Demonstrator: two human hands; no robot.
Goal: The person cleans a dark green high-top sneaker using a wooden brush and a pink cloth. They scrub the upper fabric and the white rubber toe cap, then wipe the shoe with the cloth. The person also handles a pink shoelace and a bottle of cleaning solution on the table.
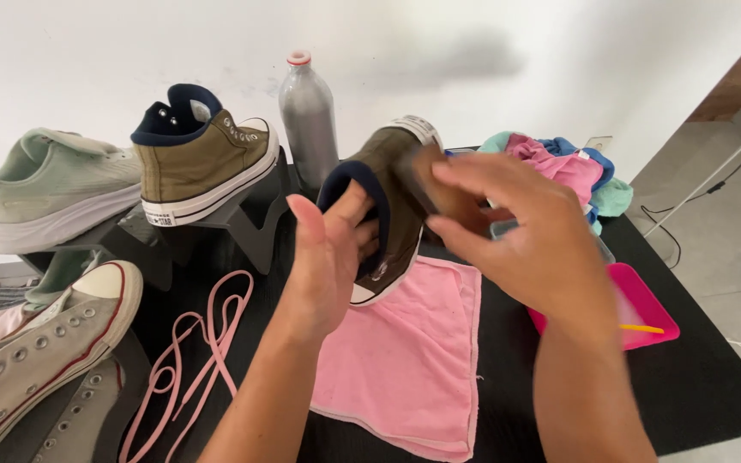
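a big black table is carrying everything here. a pink cloth is lying flat on it, right under the hands. at the far side, a pile of cloths in pink, blue and green is sitting in a heap.

a mint green shoe is resting on a dark stand at the left, and an olive high-top shoe with a dark blue lining is standing upright on the same stand. two pale canvas shoes are lying at the near left corner. pink laces are curling loose on the table beside them.

the left hand is gripping a second olive shoe above the pink cloth, with its fingers tucked inside the dark blue opening. the shoe is tipping with its sole facing away and down. the right hand is pressing against the side of this shoe and seems to be holding something brown and blurry there; it is too fuzzy to say what it is.

a grey bottle with a red and white top is standing behind the shoes; you cannot see inside it. a bright pink tray is sitting at the right, just behind the right wrist, and a thin yellow stick is lying in it.
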